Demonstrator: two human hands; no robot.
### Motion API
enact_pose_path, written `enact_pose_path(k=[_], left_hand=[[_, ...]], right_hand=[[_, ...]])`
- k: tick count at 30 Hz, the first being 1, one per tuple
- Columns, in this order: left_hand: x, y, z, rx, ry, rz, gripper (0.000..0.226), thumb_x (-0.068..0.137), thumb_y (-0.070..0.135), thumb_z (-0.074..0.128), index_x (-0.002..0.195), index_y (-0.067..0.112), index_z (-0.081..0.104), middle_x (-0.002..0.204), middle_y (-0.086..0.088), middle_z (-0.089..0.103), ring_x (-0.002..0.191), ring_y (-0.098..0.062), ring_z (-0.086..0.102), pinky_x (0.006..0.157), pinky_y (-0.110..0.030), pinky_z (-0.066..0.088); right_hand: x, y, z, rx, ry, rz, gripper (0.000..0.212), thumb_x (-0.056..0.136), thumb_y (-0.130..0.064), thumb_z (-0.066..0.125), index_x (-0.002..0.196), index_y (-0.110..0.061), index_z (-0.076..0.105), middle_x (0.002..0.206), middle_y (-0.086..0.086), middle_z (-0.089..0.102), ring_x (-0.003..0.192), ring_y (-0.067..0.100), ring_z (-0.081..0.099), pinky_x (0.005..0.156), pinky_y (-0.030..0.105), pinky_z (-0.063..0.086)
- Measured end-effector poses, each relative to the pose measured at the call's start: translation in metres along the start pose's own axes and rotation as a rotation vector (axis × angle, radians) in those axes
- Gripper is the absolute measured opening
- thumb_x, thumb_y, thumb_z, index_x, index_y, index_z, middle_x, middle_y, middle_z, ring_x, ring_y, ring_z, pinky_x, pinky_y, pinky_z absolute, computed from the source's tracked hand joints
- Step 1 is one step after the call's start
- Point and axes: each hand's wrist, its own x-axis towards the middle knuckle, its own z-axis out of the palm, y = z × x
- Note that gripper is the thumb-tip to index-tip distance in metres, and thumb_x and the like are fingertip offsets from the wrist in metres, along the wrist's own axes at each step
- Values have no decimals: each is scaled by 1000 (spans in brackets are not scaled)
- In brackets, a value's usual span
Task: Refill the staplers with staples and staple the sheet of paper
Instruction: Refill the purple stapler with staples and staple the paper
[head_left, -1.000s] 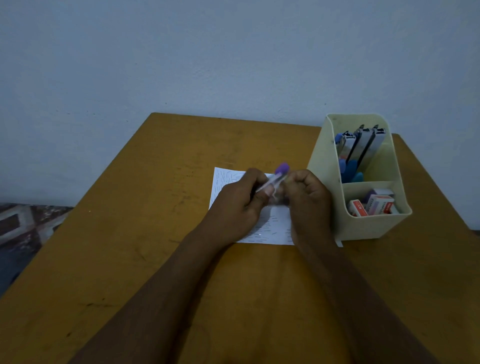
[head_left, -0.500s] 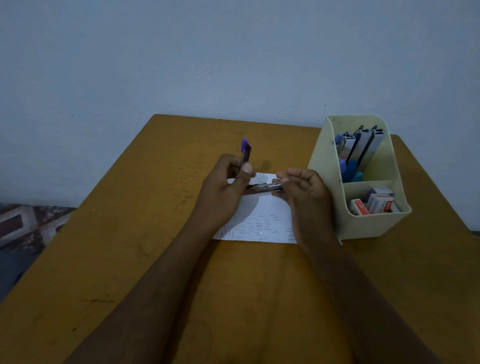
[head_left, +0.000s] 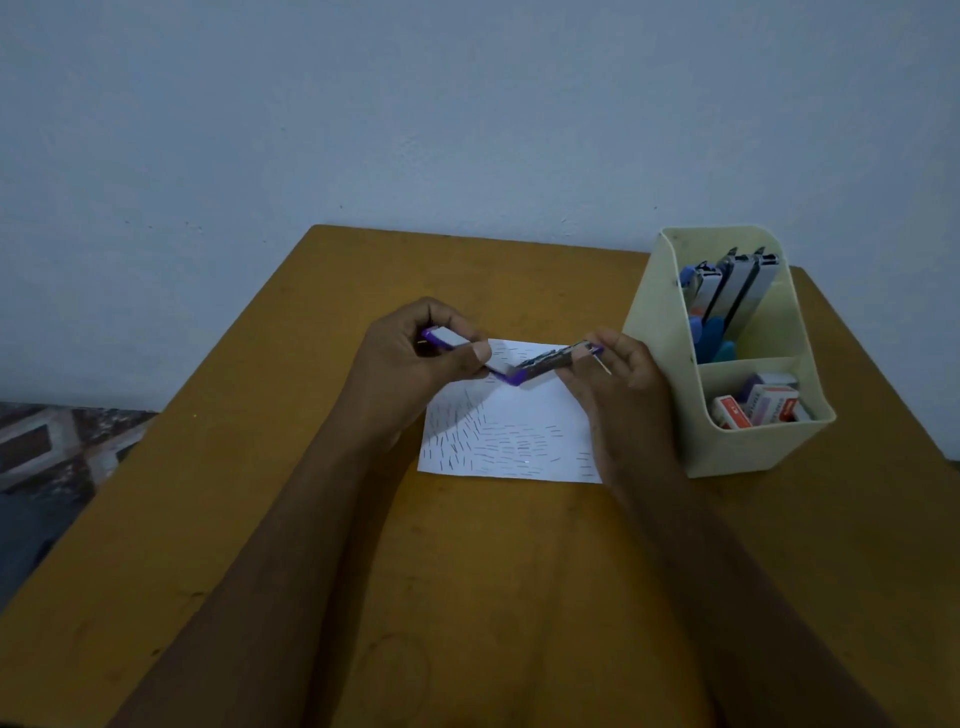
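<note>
A purple stapler (head_left: 519, 366) is swung wide open above the sheet of paper (head_left: 511, 431), its two halves forming a shallow V. My left hand (head_left: 415, 358) grips the lid half at the left. My right hand (head_left: 618, 384) pinches the far end of the metal magazine half at the right. The paper lies flat on the table and carries many staples across its surface. Its upper edge is partly hidden by my hands.
A cream desk organiser (head_left: 748, 441) stands at the right of the brown table (head_left: 467, 571). Its back compartment holds several more staplers (head_left: 727, 291); the front one holds staple boxes (head_left: 763, 405). A wall runs behind the table's far edge.
The stapler has been opened from shut to wide open. My left hand moved left with the lid, which went from upright to laid back; my right hand holds the magazine end.
</note>
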Motion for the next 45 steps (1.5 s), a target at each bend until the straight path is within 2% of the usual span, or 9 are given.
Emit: enact_pose_path(k=[6,12,14,17,19,22,31,35,45], left_hand=[[-1,-5,-1,155,-100,53,22,74,-5,74,90,7,66,92,-4,69,85,-14,66,71,-23,55],[-1,-10,0,254,-185,64,28,70,-5,75,92,10,66,95,-3,68,87,-10,64,70,-10,45],[-1,-11,0,307,-221,84,26,71,-4,76,92,8,66,95,-5,68,87,-13,64,71,-10,46],[-1,-13,1,356,-229,106,24,72,1,78,90,10,67,92,-5,68,83,-15,63,68,-15,49],[-1,-15,4,409,-225,134,21,73,6,79,90,12,68,89,0,69,79,-15,63,69,-22,52],[-2,-17,9,497,-215,203,20,76,17,79,93,16,69,84,6,67,71,-10,61,64,-20,50],[-4,-17,26,661,-205,409,45,86,31,61,131,29,54,86,11,63,62,-6,58,62,-23,49],[-5,-16,27,704,-218,449,45,87,31,59,132,31,53,88,11,62,63,-7,58,62,-32,52],[-4,-21,27,724,-218,483,43,87,27,58,130,32,54,88,10,62,65,-1,52,61,-33,50]], right_hand=[[-1,-9,4,275,4,116,42,93,-17,55,132,-5,44,126,11,57,105,18,64,85,26,55],[-1,-10,1,280,2,124,24,94,-17,54,115,-6,54,109,10,66,98,18,67,83,26,56],[-2,-10,1,263,-16,113,9,94,-17,54,98,-11,59,102,7,68,96,18,68,82,26,56],[-4,-14,1,274,-31,107,6,94,-15,55,89,-15,58,97,5,68,92,17,68,81,27,56],[-4,-14,1,268,-38,96,5,93,-16,55,90,-14,59,97,6,68,91,17,69,79,28,57],[-5,-13,1,225,-62,69,6,93,-17,56,92,-12,60,98,9,69,90,18,70,77,27,57],[-11,-15,-2,164,-220,10,18,96,-20,50,101,-9,64,98,9,71,90,20,70,74,24,56],[-10,-17,-2,174,-230,18,19,95,-19,51,103,-7,64,97,12,71,89,23,70,74,26,57],[-7,-15,-3,190,-246,33,18,95,-17,51,102,-5,63,94,14,69,86,22,69,73,27,56]])
